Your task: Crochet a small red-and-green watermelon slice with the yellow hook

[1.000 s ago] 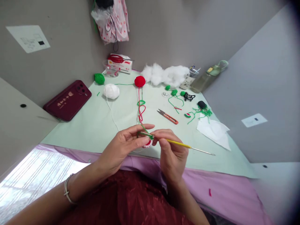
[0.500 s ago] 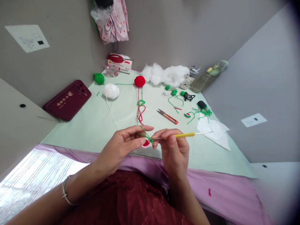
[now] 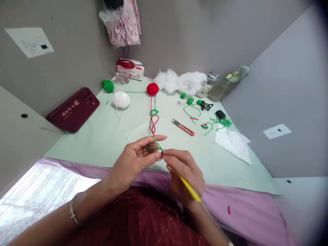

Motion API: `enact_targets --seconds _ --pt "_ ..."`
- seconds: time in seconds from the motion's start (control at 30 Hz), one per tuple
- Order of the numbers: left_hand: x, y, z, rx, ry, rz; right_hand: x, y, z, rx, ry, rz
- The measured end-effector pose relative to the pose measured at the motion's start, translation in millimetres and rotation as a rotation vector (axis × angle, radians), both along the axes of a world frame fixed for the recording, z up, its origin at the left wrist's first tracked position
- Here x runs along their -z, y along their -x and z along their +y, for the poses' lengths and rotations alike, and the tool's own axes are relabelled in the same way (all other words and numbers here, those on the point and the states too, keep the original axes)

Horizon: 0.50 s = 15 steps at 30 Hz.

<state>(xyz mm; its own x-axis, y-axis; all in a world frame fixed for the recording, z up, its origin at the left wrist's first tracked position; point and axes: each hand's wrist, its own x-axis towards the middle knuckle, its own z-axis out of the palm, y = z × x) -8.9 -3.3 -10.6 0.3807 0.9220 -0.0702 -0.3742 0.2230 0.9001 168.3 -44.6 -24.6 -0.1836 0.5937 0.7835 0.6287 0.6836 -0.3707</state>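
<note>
In the head view, the left hand (image 3: 129, 162) pinches the small red-and-white crochet piece (image 3: 161, 156) above the near edge of the table (image 3: 220, 160), with green yarn (image 3: 157, 142) running from its outstretched finger. The right hand (image 3: 188, 174), fingers closed around the yellow hook (image 3: 190, 189), meets the piece from the right; the hook's tip is hidden. Farther off lie the orange snips (image 3: 188, 130) to the right, the red yarn ball (image 3: 152, 89) and, to the left, the white yarn ball (image 3: 122, 100).

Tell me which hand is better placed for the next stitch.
Probably the right hand: it grips the yellow-handled crochet hook at the crocheted piece, while the left hand pinches that piece and carries green yarn.
</note>
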Motion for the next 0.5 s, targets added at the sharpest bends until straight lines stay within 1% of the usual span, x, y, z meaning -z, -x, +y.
enact_targets --seconds 0.03,0.1,0.2,0.27,0.37,0.5 --pt "0.0 0 0 0.009 0.001 -0.002 1.7 0 0 0.017 -0.023 -0.026" --pt "-1.9 2 0 0.042 -0.009 0.022 5.6 1 1 0.004 -0.061 -0.007" --pt "-8.2 5 2 0.115 -0.081 0.159 9.8 -1 3 -0.075 -0.054 0.123" --pt "-12.2 7 3 0.131 -0.148 0.249 9.8 -2 5 -0.12 -0.024 0.196" --pt "-14.3 6 5 0.099 -0.21 0.3 6.2 -4 5 -0.165 0.02 0.216" --pt "-12.3 5 6 0.007 -0.28 0.37 1.0 -5 3 -0.226 0.083 0.211"
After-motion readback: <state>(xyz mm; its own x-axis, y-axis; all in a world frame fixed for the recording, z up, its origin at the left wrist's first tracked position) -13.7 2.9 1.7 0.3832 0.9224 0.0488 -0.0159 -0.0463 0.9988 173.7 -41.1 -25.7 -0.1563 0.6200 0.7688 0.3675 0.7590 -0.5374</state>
